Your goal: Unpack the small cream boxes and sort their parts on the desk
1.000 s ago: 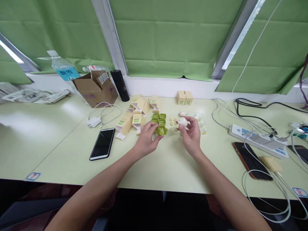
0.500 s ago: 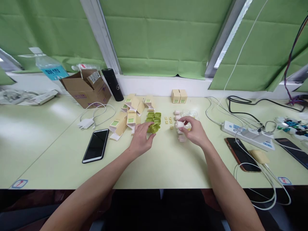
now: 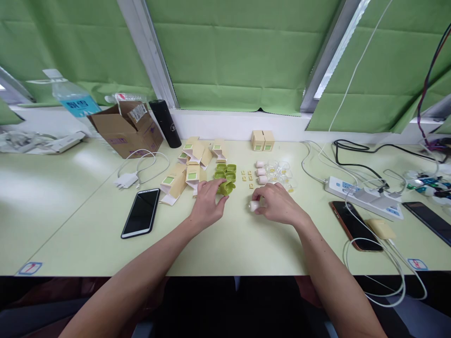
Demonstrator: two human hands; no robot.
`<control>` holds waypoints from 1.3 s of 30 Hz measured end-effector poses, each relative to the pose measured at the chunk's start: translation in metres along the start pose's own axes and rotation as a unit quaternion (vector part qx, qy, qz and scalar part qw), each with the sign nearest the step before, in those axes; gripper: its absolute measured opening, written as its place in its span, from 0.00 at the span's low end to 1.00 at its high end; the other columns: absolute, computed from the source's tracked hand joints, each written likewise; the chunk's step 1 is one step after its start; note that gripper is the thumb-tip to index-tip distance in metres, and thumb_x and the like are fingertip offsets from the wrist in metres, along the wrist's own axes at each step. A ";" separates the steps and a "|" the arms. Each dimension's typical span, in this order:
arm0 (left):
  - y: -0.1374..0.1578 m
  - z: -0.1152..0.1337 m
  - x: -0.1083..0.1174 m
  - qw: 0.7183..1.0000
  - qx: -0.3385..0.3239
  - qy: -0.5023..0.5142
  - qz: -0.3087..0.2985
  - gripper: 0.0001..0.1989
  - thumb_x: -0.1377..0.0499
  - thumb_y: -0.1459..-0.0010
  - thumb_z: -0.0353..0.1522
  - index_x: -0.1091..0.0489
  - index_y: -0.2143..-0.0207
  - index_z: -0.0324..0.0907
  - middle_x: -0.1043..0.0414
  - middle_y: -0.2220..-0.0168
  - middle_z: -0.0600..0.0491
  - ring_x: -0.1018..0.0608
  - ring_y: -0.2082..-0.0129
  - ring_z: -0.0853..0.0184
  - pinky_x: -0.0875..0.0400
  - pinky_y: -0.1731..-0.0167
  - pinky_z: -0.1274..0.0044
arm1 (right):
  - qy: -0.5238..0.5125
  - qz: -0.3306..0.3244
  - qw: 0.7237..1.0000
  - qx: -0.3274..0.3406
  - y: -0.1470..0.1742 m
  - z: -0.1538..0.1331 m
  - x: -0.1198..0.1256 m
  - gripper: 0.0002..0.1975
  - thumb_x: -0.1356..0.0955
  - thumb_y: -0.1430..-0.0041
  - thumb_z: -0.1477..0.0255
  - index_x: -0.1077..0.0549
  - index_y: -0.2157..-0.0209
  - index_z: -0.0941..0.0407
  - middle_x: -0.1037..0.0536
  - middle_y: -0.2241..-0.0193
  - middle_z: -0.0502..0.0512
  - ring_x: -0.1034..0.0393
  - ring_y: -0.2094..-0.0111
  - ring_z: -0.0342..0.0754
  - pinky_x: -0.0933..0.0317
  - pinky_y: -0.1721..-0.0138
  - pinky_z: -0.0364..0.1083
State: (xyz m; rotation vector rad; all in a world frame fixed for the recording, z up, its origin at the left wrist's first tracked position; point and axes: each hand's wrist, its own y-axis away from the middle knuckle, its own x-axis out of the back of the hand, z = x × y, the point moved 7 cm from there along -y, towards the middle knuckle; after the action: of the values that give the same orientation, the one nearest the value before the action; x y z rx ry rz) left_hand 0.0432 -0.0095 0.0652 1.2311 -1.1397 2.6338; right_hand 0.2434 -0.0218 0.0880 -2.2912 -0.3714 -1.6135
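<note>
My left hand [image 3: 207, 204] is closed, thumb and fingers around a small green cup-shaped piece [image 3: 228, 188] with a wavy edge. Several more green cups [image 3: 225, 171] are grouped just beyond it. A pale pink-white cylinder [image 3: 253, 205] is pinched in my right hand [image 3: 279, 203], low over the table. Three similar cylinders [image 3: 261, 172] lie in a column past my right fingers. Clear plastic covers [image 3: 280, 170] with yellow bits are to their right, partly behind my hand. Several tiny yellow clips [image 3: 248, 175] lie between the cups and the cylinders.
Opened small cartons [image 3: 175, 182] are heaped left of the cups; two closed boxes [image 3: 262, 141] stand at the back. A phone [image 3: 140, 213], a charger [image 3: 126, 180], a cardboard box [image 3: 128, 138] and a black flask [image 3: 165, 124] are leftward. On the right are a power strip [image 3: 362, 198] and cables.
My right hand has come nearer and slightly left, now pinching a cylinder in front of the column. More of the clear covers shows. My left hand and its green cup are almost unmoved.
</note>
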 end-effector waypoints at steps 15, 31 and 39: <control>0.000 0.003 0.001 1.000 -0.010 -0.002 -0.005 0.21 0.42 0.37 0.28 0.37 0.43 0.45 0.22 0.49 0.46 0.20 0.49 0.54 0.37 0.43 0.59 | 0.111 0.004 0.994 0.004 0.034 -0.001 0.018 0.12 0.26 0.53 0.81 0.26 0.69 0.53 0.22 0.72 0.52 0.30 0.65 0.54 0.46 0.62 0.51; 0.000 0.005 0.001 1.000 -0.022 -0.008 0.004 0.21 0.41 0.37 0.28 0.38 0.43 0.44 0.22 0.49 0.46 0.20 0.51 0.55 0.37 0.44 0.60 | 0.112 0.090 0.986 -0.079 0.072 0.016 -0.013 0.13 0.30 0.42 0.78 0.27 0.55 0.53 0.19 0.68 0.51 0.26 0.66 0.51 0.47 0.64 0.48; 0.000 0.006 0.002 1.000 -0.024 -0.005 0.009 0.20 0.41 0.37 0.27 0.37 0.43 0.43 0.22 0.49 0.46 0.20 0.51 0.55 0.38 0.44 0.61 | 0.038 0.103 0.984 -0.139 0.083 0.031 -0.020 0.17 0.29 0.44 0.74 0.32 0.52 0.50 0.21 0.68 0.47 0.28 0.71 0.49 0.46 0.66 0.46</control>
State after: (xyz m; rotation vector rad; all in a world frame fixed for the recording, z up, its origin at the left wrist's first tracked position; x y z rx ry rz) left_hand 0.0460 -0.0132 0.0689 1.2342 -1.2140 2.6003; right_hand 0.2958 -0.0861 0.0510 -2.3621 0.1161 -1.7290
